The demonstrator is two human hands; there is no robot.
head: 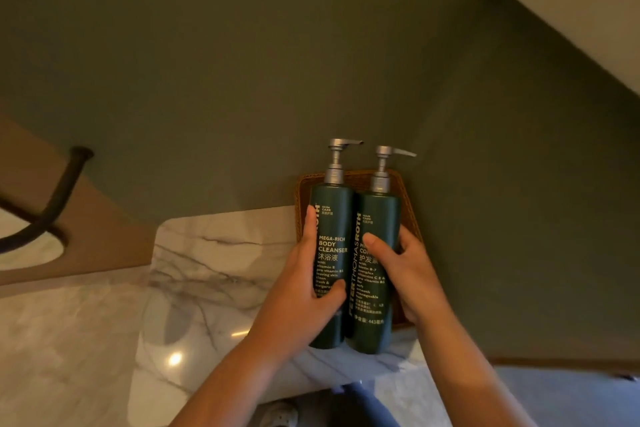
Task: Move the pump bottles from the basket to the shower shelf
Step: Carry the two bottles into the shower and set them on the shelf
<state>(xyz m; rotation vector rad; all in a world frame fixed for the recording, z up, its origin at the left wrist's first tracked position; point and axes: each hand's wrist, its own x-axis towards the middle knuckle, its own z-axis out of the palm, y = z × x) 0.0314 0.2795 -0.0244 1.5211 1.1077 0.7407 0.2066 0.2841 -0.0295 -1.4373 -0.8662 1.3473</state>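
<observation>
Two dark green pump bottles with silver pumps stand side by side in front of a brown woven basket [408, 198] against the green wall. My left hand [304, 284] grips the body cleanser bottle [334, 218], fingers on its left side and thumb across the label. The conditioner bottle [379, 218] is held by my right hand [401, 270], with the thumb on its front and the fingers behind it. Whether the bottle bases rest in the basket or hang just above it is unclear. No shower shelf is in view.
A white marble counter [207, 270] with grey veins spreads to the left of the basket. A dark curved metal faucet [52, 204] rises at the far left over a basin. A pale slanted surface [571, 10] fills the upper right corner.
</observation>
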